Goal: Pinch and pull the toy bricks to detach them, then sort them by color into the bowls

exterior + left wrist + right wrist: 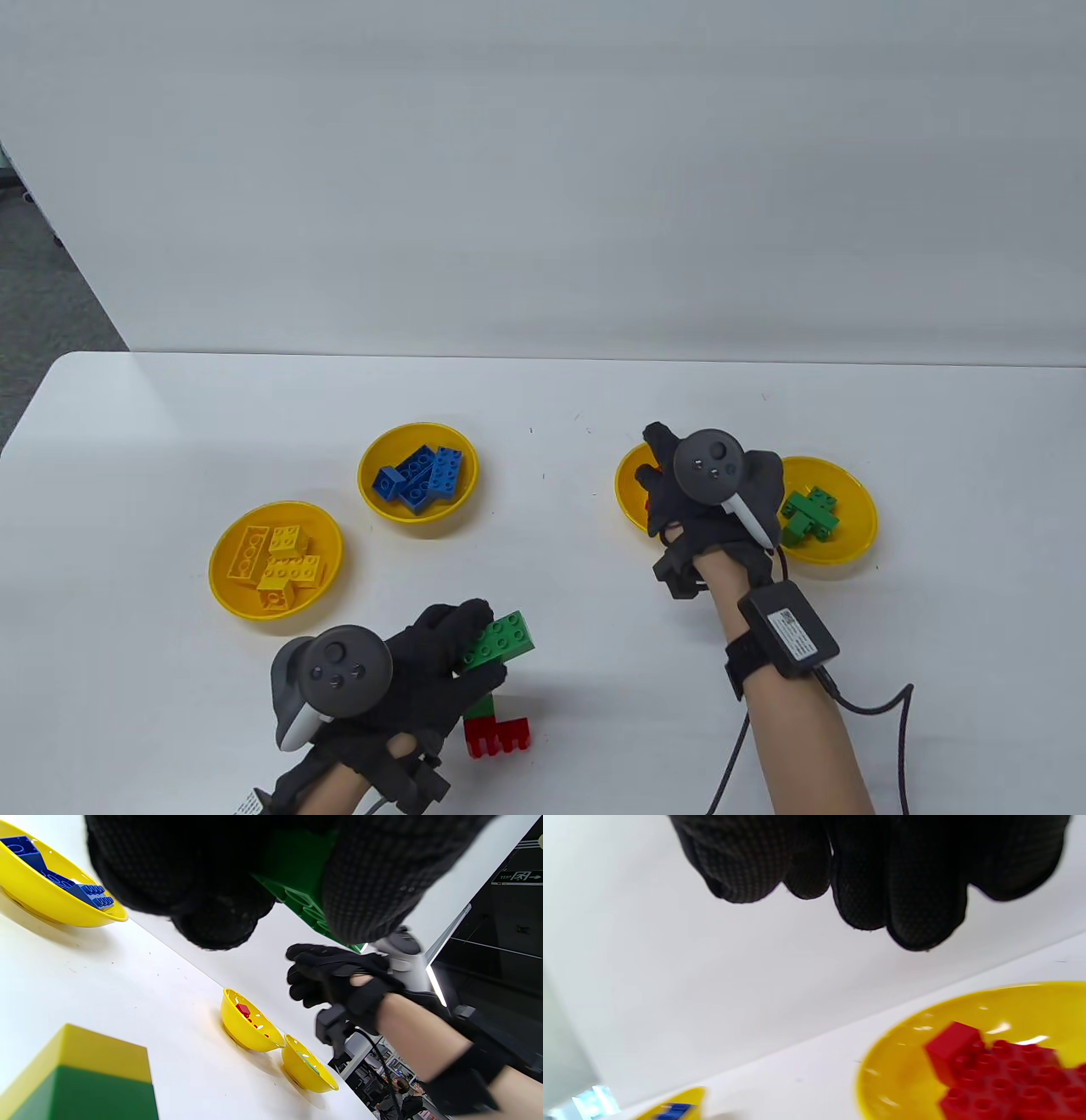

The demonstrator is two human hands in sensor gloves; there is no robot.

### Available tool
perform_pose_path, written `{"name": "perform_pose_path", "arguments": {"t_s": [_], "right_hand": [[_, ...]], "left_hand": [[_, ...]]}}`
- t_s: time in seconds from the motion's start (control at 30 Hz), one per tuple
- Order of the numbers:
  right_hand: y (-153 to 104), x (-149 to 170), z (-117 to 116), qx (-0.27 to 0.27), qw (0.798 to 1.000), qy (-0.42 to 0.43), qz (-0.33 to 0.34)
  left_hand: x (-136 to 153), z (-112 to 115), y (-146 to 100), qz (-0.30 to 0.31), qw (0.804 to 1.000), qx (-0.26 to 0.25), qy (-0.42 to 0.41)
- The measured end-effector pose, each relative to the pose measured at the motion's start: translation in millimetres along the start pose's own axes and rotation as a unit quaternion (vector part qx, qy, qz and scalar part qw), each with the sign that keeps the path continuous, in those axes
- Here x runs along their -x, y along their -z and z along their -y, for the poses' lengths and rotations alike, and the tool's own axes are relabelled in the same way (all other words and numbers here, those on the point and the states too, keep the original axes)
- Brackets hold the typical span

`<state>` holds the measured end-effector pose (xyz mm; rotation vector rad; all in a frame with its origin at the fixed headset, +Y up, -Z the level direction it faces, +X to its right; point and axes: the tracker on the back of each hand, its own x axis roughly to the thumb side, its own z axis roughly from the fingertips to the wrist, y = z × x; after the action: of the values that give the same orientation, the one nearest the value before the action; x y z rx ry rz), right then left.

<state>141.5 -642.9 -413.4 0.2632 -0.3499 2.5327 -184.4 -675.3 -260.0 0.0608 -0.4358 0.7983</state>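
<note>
Four yellow bowls separate colours. Our left hand [407,671] fingers grip the green brick [501,638]; our right hand [700,497] hangs relaxed, empty, above the red-brick bowl [895,1052].

Green brick [501,638] held off the table; red brick [498,735] below, seemingly on green-and-yellow bricks [80,1077].

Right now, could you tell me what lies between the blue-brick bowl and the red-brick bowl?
Only bare white table separates the blue-brick bowl from the red-brick bowl, in the table view.
</note>
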Motion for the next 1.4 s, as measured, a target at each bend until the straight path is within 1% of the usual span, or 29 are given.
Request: {"name": "perform_pose_path", "arguments": {"t_s": [0.1,0.17,0.2,0.27,0.3,0.33,0.4,0.43,0.47,0.5,0.53,0.57,0.67,0.83,1.0,1.1,1.2,1.23,1.27,1.3,1.37,1.4], "right_hand": [[-32.0,-22.4,12.2,-0.003,0.995,0.07,0.077],[-61.4,-38.9,15.4,-0.005,0.981,0.135,0.137],[-71.1,-43.8,13.4,-0.007,0.975,0.162,0.152],[-88.9,-53.2,4.2,-0.039,0.959,0.212,0.186],[-96.7,-60.1,-3.0,-0.06,0.946,0.234,0.217],[-106.2,-66.5,-10.3,-0.081,0.938,0.24,0.237],[-117.9,-73.4,-21.0,-0.079,0.93,0.254,0.255],[-121.6,-75.7,-26.3,-0.087,0.927,0.259,0.259],[-125.5,-78.6,-33.1,-0.11,0.924,0.257,0.261],[-128.9,-80.9,-39.8,-0.134,0.923,0.247,0.263],[-130.8,-82.1,-43.2,-0.141,0.923,0.24,0.266],[-133.6,-82.9,-46.5,-0.13,0.927,0.228,0.268],[-136.8,-81.8,-51.2,-0.099,0.934,0.216,0.266],[-137.9,-77.8,-52.8,-0.101,0.932,0.226,0.263],[-133.5,-73.9,-46.3,-0.093,0.931,0.243,0.255],[-125.8,-60.9,-40.6,-0.077,0.938,0.242,0.235],[-110.6,-32.1,-23.9,-0.029,0.959,0.212,0.186],[-103.9,-17.1,-12.6,0.002,0.972,0.178,0.154],[-100.5,-7.8,-5.1,0.027,0.979,0.155,0.132],[-94.5,6.5,6.7,0.065,0.986,0.117,0.102],[-82.0,32.5,26.4,0.103,0.993,0.046,0.042],[-75.9,42.8,33.4,0.111,0.993,0.02,0.023]], "left_hand": [[-0.4,0.9,0.0,0.002,1.0,0.002,-0.001],[-0.7,2.1,0.1,0.003,1.0,0.003,0.0],[-0.8,2.7,0.2,0.004,1.0,0.005,0.0],[-0.3,5.2,0.8,0.004,1.0,0.012,0.0],[0.1,6.7,1.2,0.005,1.0,0.015,-0.001],[0.4,8.4,1.7,0.004,1.0,0.022,-0.001],[0.9,10.6,2.1,0.005,1.0,0.031,-0.001],[1.1,11.3,2.2,0.005,0.999,0.033,-0.002],[1.4,11.9,2.4,0.005,0.999,0.036,-0.003],[1.8,12.6,2.7,0.006,0.999,0.04,-0.006],[2.0,13.1,3.0,0.006,0.999,0.044,-0.009],[2.6,13.9,3.3,0.006,0.999,0.052,-0.012],[4.4,17.5,4.6,0.008,0.997,0.07,-0.013],[3.6,21.6,5.1,0.012,0.996,0.084,0.0],[4.0,19.0,4.4,0.014,0.998,0.067,-0.006],[5.8,12.9,3.4,0.008,0.999,0.047,-0.005],[7.4,3.8,2.1,0.004,1.0,0.024,-0.017],[7.6,-0.2,1.3,0.004,1.0,0.013,-0.024],[7.7,-2.9,0.8,0.004,1.0,0.007,-0.028],[7.7,-6.5,0.1,0.004,0.999,-0.002,-0.035],[8.3,-14.0,-1.0,0.006,0.999,-0.017,-0.045],[9.0,-16.3,-1.3,0.006,0.999,-0.022,-0.048]]}}
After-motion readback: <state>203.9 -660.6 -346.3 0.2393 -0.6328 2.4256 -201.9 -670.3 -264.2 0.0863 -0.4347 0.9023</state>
